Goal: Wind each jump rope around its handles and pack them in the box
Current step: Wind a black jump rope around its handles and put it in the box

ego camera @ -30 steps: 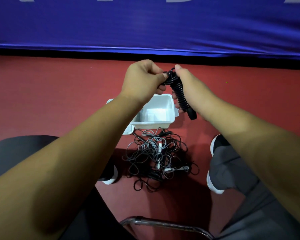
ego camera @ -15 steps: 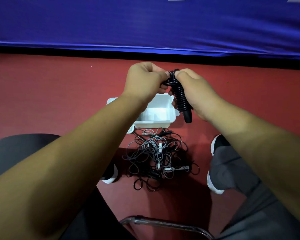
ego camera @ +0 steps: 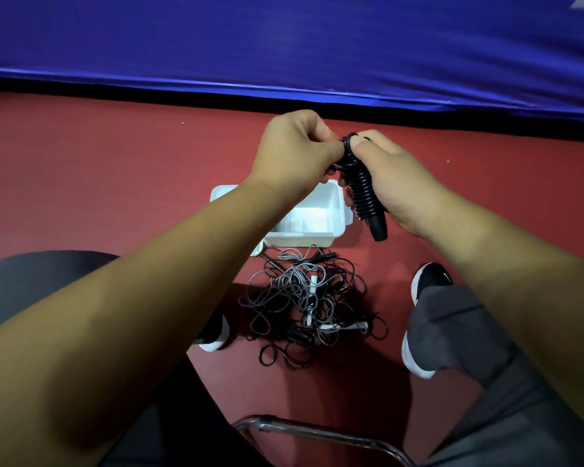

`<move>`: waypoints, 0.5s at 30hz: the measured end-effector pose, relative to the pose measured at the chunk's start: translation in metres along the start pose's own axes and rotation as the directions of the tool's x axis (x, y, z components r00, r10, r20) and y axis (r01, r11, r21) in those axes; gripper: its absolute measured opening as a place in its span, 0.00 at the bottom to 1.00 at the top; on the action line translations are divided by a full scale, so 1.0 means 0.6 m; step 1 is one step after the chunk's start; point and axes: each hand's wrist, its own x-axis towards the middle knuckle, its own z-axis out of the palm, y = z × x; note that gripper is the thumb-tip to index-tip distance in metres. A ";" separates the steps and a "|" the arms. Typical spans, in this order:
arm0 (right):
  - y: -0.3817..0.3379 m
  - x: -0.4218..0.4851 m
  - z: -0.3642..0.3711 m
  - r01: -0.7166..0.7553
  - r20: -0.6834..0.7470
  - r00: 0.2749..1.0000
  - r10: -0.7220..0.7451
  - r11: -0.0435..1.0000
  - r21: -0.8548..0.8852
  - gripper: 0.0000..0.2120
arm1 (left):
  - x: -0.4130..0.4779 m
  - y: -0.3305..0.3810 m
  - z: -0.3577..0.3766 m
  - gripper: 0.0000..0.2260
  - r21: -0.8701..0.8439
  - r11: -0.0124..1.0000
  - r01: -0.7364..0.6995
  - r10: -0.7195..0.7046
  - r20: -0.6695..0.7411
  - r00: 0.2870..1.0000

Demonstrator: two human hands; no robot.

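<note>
Straight a second ago, the thumb of the right hand (ego camera: 398,183) is now being pressed onto the top of the wound black jump rope (ego camera: 363,197), which is being gripped by that hand and pinched at its top by the left hand (ego camera: 297,146), over the white box (ego camera: 300,239) at its right edge.

Both forearms stretched forward, converging. The left grip (ego camera: 294,146) pinched the top of the wound jump rope (ego camera: 361,193); the right grip (ego camera: 397,178) curled round it, thumb pressed on top.
</note>
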 end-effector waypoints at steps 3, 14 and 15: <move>0.003 -0.002 0.002 0.003 0.000 1.000 -0.003 1.000 0.026 0.11 | -0.001 0.001 0.002 0.07 -0.026 0.999 0.026 -0.026 0.001 1.000; 0.005 0.004 0.004 -0.002 -0.020 1.000 0.003 0.999 0.044 0.09 | 0.011 -0.005 0.003 0.03 -0.246 0.958 0.151 -0.141 0.058 0.988; 0.004 0.005 0.003 -0.013 -0.027 1.000 0.015 0.998 0.068 0.09 | 0.012 -0.003 0.003 0.03 -0.265 0.951 0.158 -0.141 0.082 0.987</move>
